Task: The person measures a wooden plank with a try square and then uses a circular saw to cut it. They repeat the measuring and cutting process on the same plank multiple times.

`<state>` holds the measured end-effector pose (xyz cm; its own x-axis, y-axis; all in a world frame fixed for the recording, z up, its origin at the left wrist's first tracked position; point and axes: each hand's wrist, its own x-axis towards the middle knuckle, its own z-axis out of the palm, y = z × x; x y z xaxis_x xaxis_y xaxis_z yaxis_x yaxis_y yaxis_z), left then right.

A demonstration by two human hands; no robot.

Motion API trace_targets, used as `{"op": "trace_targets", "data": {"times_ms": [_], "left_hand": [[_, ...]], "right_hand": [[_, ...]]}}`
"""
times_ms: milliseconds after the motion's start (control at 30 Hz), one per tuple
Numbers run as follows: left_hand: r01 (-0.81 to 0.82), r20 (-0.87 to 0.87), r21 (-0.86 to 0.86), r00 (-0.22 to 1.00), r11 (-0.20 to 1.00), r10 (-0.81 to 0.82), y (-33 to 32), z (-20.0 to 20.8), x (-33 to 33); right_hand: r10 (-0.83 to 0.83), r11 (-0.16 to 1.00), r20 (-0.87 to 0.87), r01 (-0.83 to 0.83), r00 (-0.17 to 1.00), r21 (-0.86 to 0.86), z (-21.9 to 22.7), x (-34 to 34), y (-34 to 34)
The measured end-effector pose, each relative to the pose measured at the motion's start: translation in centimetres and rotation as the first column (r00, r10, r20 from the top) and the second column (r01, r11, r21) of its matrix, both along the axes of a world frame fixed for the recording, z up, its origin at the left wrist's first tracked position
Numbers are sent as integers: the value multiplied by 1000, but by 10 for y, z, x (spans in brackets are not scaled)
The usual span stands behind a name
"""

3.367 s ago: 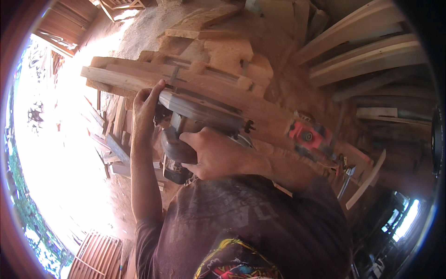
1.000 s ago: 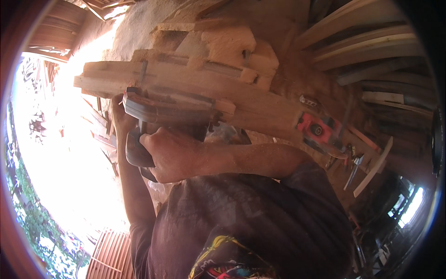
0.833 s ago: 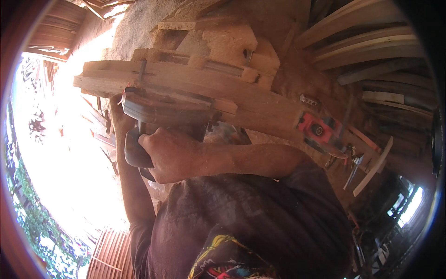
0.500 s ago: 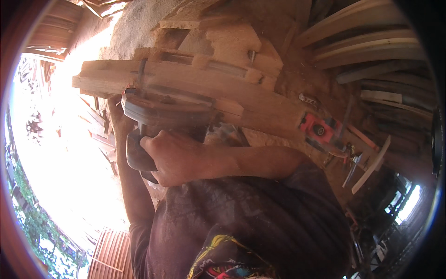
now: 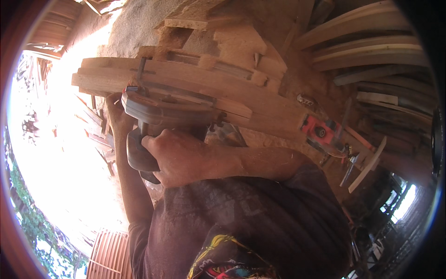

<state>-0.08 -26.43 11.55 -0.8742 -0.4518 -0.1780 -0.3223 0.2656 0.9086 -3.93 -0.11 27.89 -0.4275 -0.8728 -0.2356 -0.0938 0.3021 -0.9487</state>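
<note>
My right hand (image 5: 181, 156) is wrapped round the handle of a dark power tool (image 5: 167, 111) with a long body and a blocky black end below the grip. The tool lies along the near edge of a thick wooden board (image 5: 186, 81). My left hand (image 5: 118, 111) is by the tool's left end, under the board's near edge; its fingers are mostly hidden, so I cannot tell what they grip. A metal clamp (image 5: 141, 69) crosses the board just beyond the tool.
A red power tool (image 5: 320, 131) sits on the bench to the right, with metal hand tools (image 5: 350, 167) and a curved wood strip (image 5: 369, 165) nearby. Stacked boards (image 5: 371, 51) stand at the far right. Dusty wood offcuts (image 5: 237, 39) lie beyond the board.
The view has shifted very slightly. My hands and the power tool keep almost the same place on the board.
</note>
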Motion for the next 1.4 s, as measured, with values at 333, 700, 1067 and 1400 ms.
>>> {"op": "trace_targets", "data": {"times_ms": [333,700,1067,1400], "left_hand": [[-15,5,-128,1000,992,16,-13,-4,0],[-109,93,-99,989,989,118,0,22,-9],[-157,85,-173,981,972,174,-3,20,-9],[-208,100,-113,970,971,220,-15,-4,-6]], "right_hand": [[31,999,28,-32,999,26,1,-7,-12],[33,998,90,-37,995,47,9,-16,-21],[21,1000,70,-22,997,20,2,-14,-27],[-3,1000,-12,3,1000,17,-8,-7,-34]]}}
